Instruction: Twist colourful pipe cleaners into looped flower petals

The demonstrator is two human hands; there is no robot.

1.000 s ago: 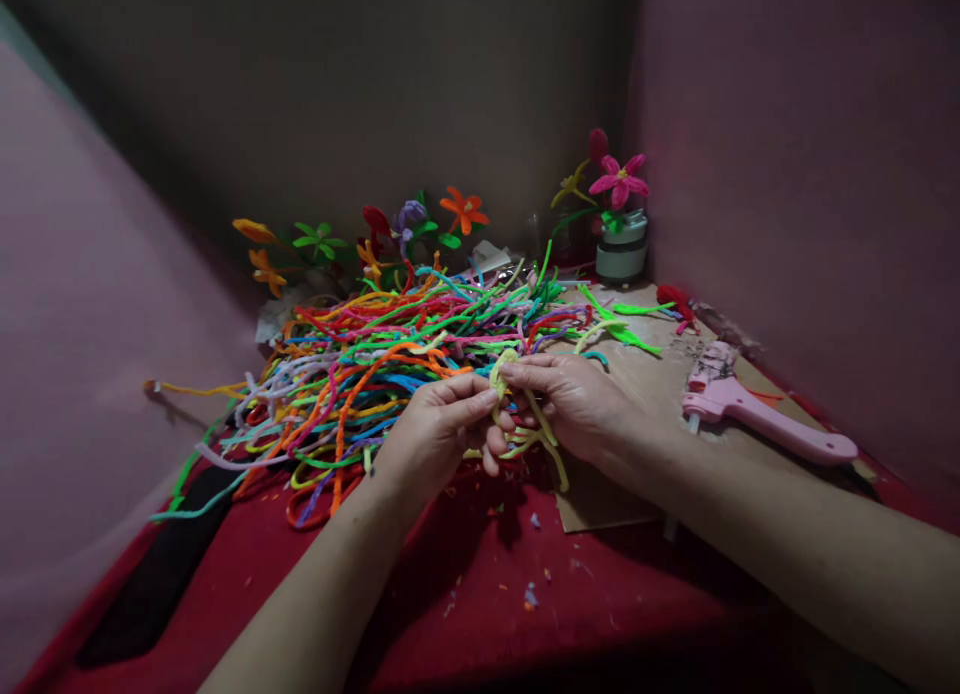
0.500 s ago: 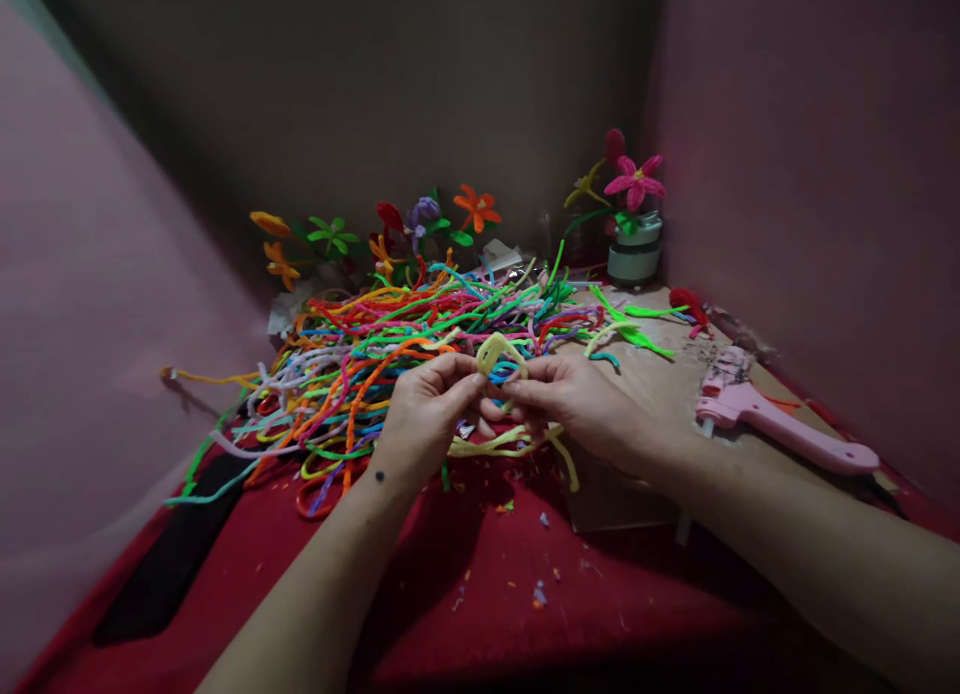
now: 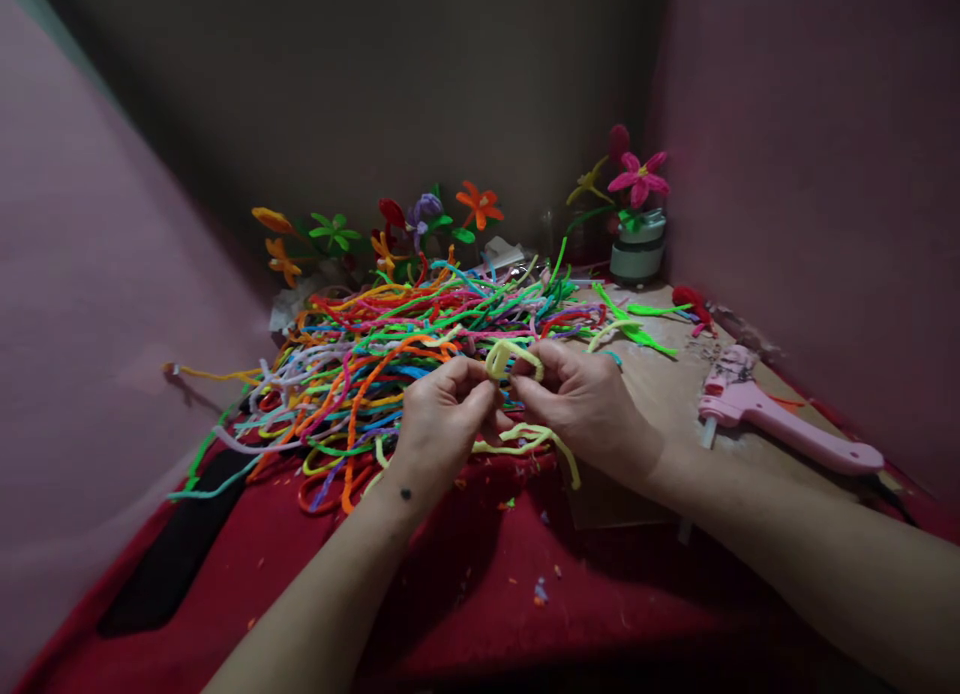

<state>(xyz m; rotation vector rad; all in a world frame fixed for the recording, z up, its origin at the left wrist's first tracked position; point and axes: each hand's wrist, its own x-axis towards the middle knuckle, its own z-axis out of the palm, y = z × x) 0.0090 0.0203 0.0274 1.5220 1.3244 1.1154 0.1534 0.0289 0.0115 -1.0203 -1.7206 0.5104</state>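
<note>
My left hand [image 3: 442, 424] and my right hand [image 3: 585, 404] meet at the middle of the view, both pinched on a pale yellow pipe cleaner [image 3: 510, 356]. Its top is bent into a small loop between my fingertips. Its loose ends [image 3: 540, 441] hang down below my hands over the red cloth [image 3: 480, 584]. Just behind my hands lies a big tangled pile of pipe cleaners [image 3: 390, 354] in many colours.
Finished pipe-cleaner flowers [image 3: 420, 219] stand along the back wall, and a pink flower in a small pot [image 3: 636, 249] sits in the corner. A pink glue gun [image 3: 780, 424] lies at right on a sheet of cardboard [image 3: 675, 384]. Walls close in left, back and right.
The loop of the yellow pipe cleaner has risen above my fingertips and been reshaped. Both hands have shifted slightly up and closer together, and the loose ends have bunched under them.
</note>
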